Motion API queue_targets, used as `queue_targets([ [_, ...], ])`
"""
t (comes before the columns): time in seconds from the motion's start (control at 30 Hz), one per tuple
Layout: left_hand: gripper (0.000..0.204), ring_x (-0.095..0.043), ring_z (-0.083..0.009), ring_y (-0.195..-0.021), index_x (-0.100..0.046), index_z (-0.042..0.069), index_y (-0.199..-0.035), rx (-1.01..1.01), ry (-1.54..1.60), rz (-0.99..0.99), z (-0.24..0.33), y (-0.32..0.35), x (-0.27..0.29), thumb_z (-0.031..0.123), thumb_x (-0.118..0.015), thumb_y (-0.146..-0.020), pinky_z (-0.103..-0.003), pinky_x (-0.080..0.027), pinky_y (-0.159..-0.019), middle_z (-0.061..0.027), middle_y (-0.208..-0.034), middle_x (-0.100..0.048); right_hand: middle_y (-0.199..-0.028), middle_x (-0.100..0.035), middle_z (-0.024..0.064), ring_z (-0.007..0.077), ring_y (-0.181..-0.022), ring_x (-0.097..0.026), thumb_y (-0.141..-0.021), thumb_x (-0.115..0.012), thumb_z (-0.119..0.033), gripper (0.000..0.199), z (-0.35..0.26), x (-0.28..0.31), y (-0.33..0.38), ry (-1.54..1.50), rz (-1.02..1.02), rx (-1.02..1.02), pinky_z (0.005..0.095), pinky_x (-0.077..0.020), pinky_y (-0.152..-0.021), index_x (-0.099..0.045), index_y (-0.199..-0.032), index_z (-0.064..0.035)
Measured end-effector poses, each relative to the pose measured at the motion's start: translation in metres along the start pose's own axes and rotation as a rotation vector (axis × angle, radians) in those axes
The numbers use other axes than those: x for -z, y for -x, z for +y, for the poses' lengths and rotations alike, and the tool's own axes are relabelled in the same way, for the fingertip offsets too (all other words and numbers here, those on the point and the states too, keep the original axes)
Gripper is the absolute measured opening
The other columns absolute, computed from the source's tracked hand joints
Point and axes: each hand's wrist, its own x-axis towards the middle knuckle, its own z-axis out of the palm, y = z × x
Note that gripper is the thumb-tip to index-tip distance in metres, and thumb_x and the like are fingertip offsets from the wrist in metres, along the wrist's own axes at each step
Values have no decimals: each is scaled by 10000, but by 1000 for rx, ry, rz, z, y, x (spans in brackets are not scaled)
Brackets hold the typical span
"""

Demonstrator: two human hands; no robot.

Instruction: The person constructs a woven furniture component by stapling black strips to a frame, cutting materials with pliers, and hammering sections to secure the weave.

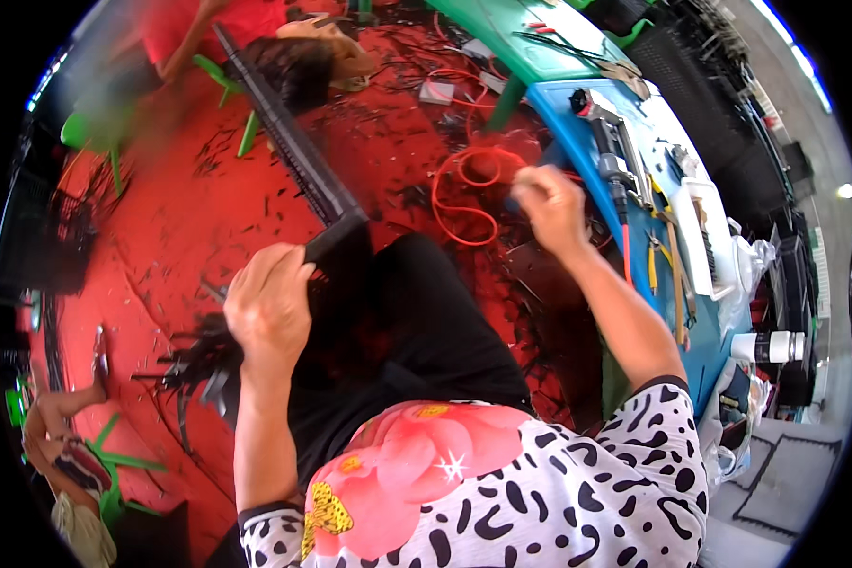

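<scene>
Red floor (161, 256), dark strips (199, 362). Left hand (270, 298) grips near end of long black frame (297, 147), which stretches forward beyond grip; right hand (554, 210) curled, contents unclear.

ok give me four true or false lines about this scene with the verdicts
1. The left hand holds the long black frame. True.
2. The right hand grips the grey-and-black elongated tool. False: the tool lies on the blue plastic table, apart from that hand.
3. The thin red hose lies in loops on the red floor. True.
4. The white rectangular open box stands on the floor. False: the box is on the blue table.
</scene>
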Motion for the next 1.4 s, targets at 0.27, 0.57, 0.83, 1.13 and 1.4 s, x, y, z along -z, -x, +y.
queue_targets([
  [0.27, 150, -634, -294, -770, -659, -24, -865, 72, 17, -75, -1, 1, -3, -3, -688, -720, -349, -500, -688, -133, -870, -643, -1101, -617, 232, 386, -1039, -596, -747, -728, -395, 617, 125, 128, -74, 1049, 80, -569, 467, -470, -876, -511, -1182, -14],
  [0.57, 221, -628, -241, -741, -665, 8, -830, 44, 38, -18, 2, -5, -8, 32, -750, -628, -329, -450, -660, -87, -840, -654, -1066, -636, 275, 379, -1057, -599, -669, -693, -475, 713, 314, 228, -126, 1029, -173, -742, 428, -443, -914, -621, -1100, 90],
  [0.83, 259, -619, -236, -703, -648, 15, -863, 56, 35, -43, -2, -2, -3, 44, -751, -627, -330, -439, -630, -79, -834, -642, -614, -615, 124, 237, -513, -622, -674, -629, -206, 273, 232, 187, -119, 967, -198, -795, 365, -498, -536, -615, -801, 35],
  [1.13, 202, -618, -294, -721, -652, 28, -896, 103, 87, -171, -4, -6, 0, 56, -699, -701, -364, -490, -656, -87, -872, -653, -634, -544, 31, 108, -566, -519, -739, -588, -169, 181, -21, 145, -86, 222, -384, -416, 259, -421, -558, -554, -809, -5],
  [1.4, 241, -618, -336, -776, -656, 9, -956, 183, 255, -179, -18, 2, -1, 2, -631, -717, -396, -497, -684, -116, -898, -653, -663, -576, 43, 118, -610, -554, -625, -671, -133, 229, -169, 68, -35, -126, -738, -555, 260, -442, -582, -593, -802, -10],
])
